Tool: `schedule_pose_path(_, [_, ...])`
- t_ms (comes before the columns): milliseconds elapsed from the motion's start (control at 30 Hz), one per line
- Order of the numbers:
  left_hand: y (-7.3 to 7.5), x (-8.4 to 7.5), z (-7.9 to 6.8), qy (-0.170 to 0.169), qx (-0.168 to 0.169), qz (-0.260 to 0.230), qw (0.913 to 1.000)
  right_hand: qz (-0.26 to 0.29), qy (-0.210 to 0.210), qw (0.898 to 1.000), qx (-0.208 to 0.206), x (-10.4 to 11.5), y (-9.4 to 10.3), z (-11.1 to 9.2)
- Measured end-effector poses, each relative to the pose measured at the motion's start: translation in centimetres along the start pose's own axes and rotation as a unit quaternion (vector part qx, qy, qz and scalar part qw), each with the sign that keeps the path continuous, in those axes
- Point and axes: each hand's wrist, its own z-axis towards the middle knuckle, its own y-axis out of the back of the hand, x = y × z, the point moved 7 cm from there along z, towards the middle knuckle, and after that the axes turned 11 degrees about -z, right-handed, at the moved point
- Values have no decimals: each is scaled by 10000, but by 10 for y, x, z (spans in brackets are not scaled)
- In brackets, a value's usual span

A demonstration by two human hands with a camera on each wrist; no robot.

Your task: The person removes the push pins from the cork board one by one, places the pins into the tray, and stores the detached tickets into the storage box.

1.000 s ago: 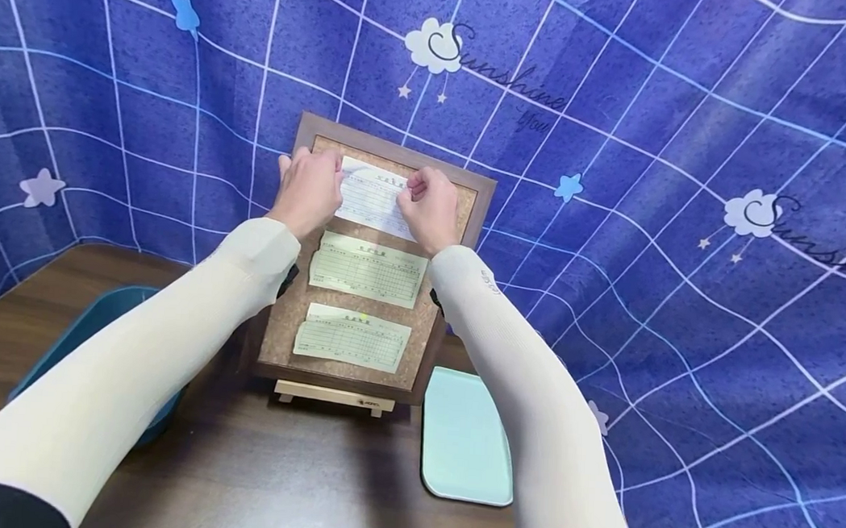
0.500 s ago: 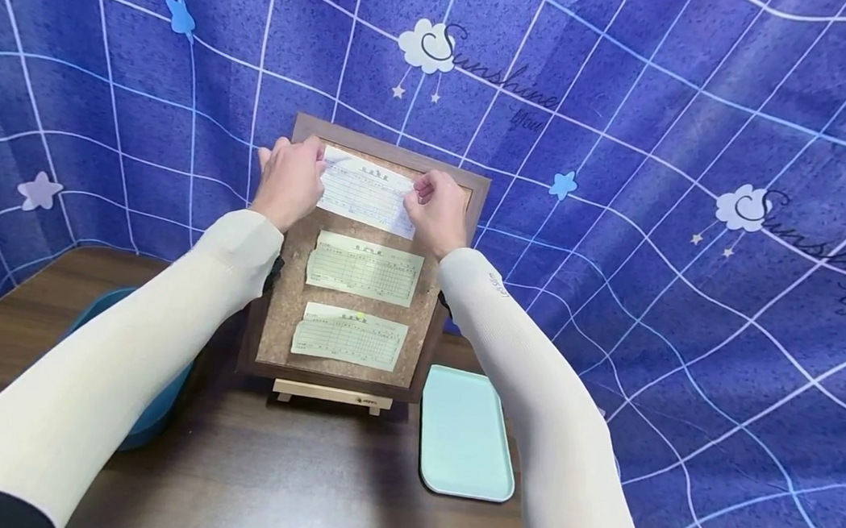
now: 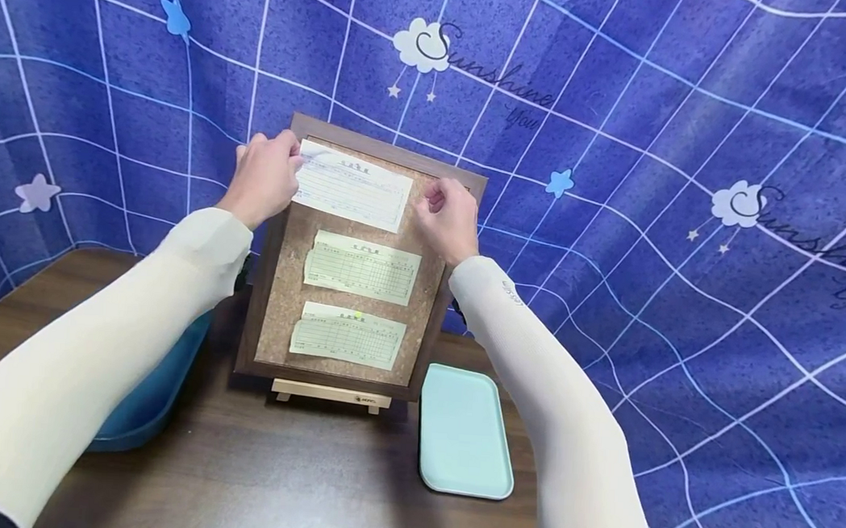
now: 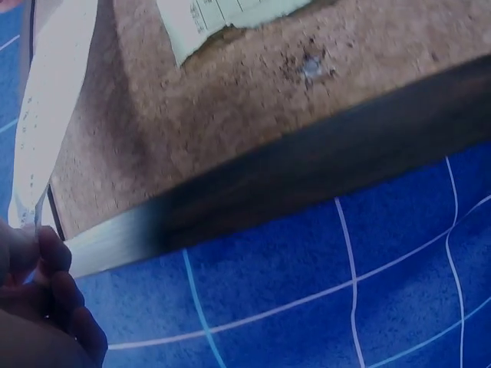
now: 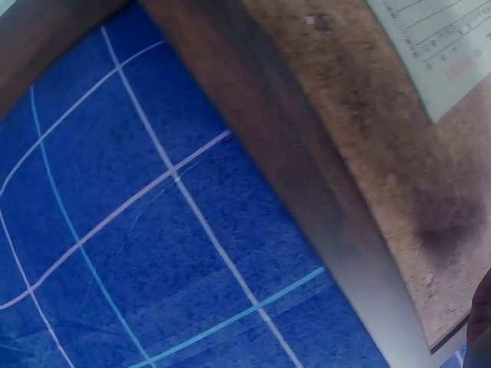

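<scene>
My left hand [image 3: 263, 175] pinches the left edge of a white printed slip [image 3: 351, 188], between thumb and forefinger in the left wrist view. This slip overlaps the top of a framed cork board [image 3: 286, 288], and in the left wrist view it stands out from the cork. My right hand [image 3: 453, 219], fingers loosely curled, is just right of the slip's right edge, apart from it, over the board's upper right. Below are two pale green printed slips, a middle one [image 3: 363, 268] and a lower one [image 3: 347, 337] with a small yellow spot at its top.
The board leans on a small wooden easel [image 3: 331, 393] on a brown table [image 3: 251, 463]. A light green tray [image 3: 465, 432] lies to the right, and a blue bin [image 3: 155, 409] stands left, partly behind my left sleeve. A blue patterned curtain [image 3: 623, 90] hangs behind.
My left hand has moved left, drawing the white slip toward the board's left frame. My right hand has come off the slip's right side and shifted slightly right.
</scene>
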Motion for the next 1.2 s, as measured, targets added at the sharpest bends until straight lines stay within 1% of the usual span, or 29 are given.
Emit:
schedule_pose_path(200, [8,6,-1,-44,60,-92,9999,38,70,10000,-16,-8,3,-7])
schedule_pose_path(467, [9,18,-4,-35,261,-178,9995,209,282,9993,-148,-13,7,-14])
schedule_pose_path(633, [9,18,-7,-167,266,-251,9992,117,340,9993,-81,-19,6,-20])
schedule_pose_path(867, [14,19,-12,-177,197,-274,9993,305,447,9985,-95,-24,9,-28])
schedule_pose_path(1067, [18,19,-15,-242,213,-269,9991,274,557,9980,-120,-24,14,-34])
schedule_pose_path(1200, [19,20,-19,-352,181,-277,9988,273,689,9972,-126,-24,17,-39])
